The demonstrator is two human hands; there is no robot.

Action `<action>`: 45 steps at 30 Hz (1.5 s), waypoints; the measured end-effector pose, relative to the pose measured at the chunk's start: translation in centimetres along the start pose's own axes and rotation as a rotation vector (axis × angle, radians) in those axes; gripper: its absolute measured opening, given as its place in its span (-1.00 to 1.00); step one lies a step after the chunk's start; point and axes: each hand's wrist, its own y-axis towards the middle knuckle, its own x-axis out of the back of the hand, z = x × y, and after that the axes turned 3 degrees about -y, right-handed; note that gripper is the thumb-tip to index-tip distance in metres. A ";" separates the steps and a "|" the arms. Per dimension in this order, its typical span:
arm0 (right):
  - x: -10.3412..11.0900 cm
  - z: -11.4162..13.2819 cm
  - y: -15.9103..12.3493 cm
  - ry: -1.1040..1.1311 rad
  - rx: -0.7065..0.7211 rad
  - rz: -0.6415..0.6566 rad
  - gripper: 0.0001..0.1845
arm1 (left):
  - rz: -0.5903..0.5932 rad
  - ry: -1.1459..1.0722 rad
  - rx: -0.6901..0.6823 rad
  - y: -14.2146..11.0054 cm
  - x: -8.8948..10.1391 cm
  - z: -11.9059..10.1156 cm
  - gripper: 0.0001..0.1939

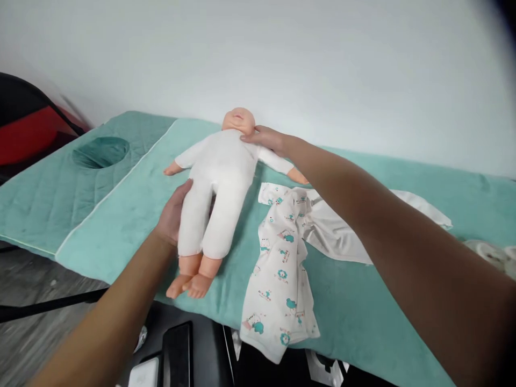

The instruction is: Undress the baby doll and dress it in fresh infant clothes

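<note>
A baby doll (231,161) with a white cloth body lies on its back on the green bed cover, its head toward the wall and its feet toward me. My left hand (175,212) grips one thigh from the outer side, with the fingers hidden under the leg. At the neck and shoulder, my right hand (268,138) holds the doll, its thumb on the chest side and other fingers by the head. To the doll's right lies a white baby garment (282,263) with teal animal prints, spread partly over the bed's front edge.
Plain white cloth (334,231) lies beside the printed garment, partly behind my right forearm. A fluffy pale item (489,255) sits at the far right. The green bed (153,215) has a face hole (100,152) at left. A black-and-red chair (32,129) stands beyond it.
</note>
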 end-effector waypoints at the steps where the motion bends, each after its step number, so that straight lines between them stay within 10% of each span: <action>1: -0.1 -0.3 0.4 -0.038 -0.016 -0.011 -0.38 | -0.005 0.042 -0.010 0.4 0.5 0.1 -0.29; 7: 2.6 -3.2 -1.2 -0.261 -0.146 -0.097 -0.47 | -0.372 0.420 -0.280 1.3 1.9 1.6 -0.49; 12: 7.9 -5.8 -9.2 -0.764 -0.309 -0.227 -0.45 | -0.582 0.814 -0.741 -2.2 0.7 2.1 -0.64; 18: 9.9 -6.4 -21.4 -1.196 -0.432 -0.016 -0.46 | 0.222 1.579 -1.087 -7.3 -7.0 3.9 -0.48; 21: 8.4 -5.7 -25.6 -1.175 -0.397 0.016 -0.60 | 0.285 1.678 -1.077 -8.3 -11.8 5.6 -0.44; 27: 4.3 -1.8 -32.5 -0.742 -0.044 -0.032 -0.56 | 0.211 1.232 -1.075 -10.2 -21.1 5.0 -0.56; 33: 3.7 4.7 -39.1 -0.018 0.189 -0.291 -0.62 | 0.456 0.623 -0.791 -13.1 -27.5 1.5 -0.50; 40: 2.9 6.9 -44.0 -0.183 0.186 -0.061 -0.51 | 0.056 0.303 -0.857 -18.1 -29.6 -0.8 -0.72; 45: 1.2 5.9 -42.6 -0.398 0.142 -0.033 -0.59 | 0.189 0.415 -0.925 -21.2 -27.6 -1.0 -0.59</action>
